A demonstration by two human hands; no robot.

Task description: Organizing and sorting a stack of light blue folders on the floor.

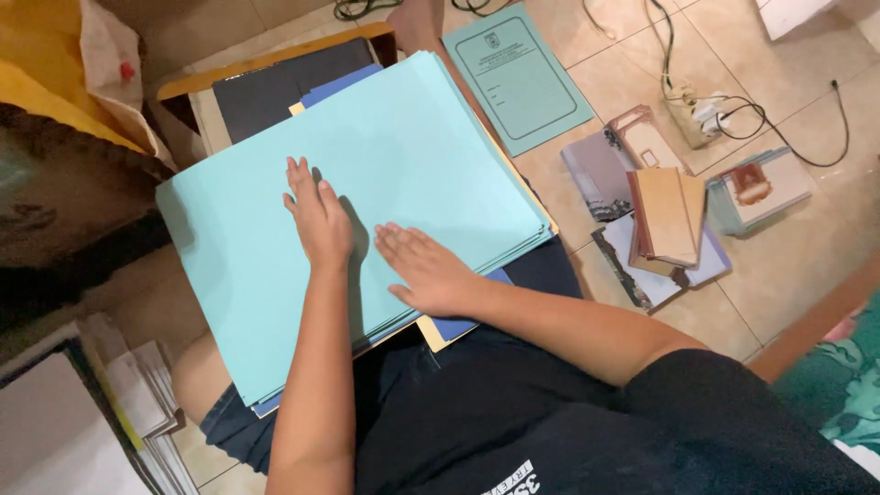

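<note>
Dark shirt cloth point(568, 431) fills the bottom of my view, right under my chin. Both my arms reach out from it. My left hand point(318, 218) lies flat on a stack of light blue papers point(275, 275), fingers straight and a little apart, holding nothing. My right hand point(423, 269) lies flat just beside it on the same stack, fingers close together, also holding nothing. The stack rests on my lap and tilts toward a low wooden tray point(275, 60). Some darker blue and yellow sheets poke out under it. On the tiled floor point(807, 247) to the right lie a green booklet point(518, 78), some small books point(667, 220) and a white plug strip with wires point(701, 115).
</note>
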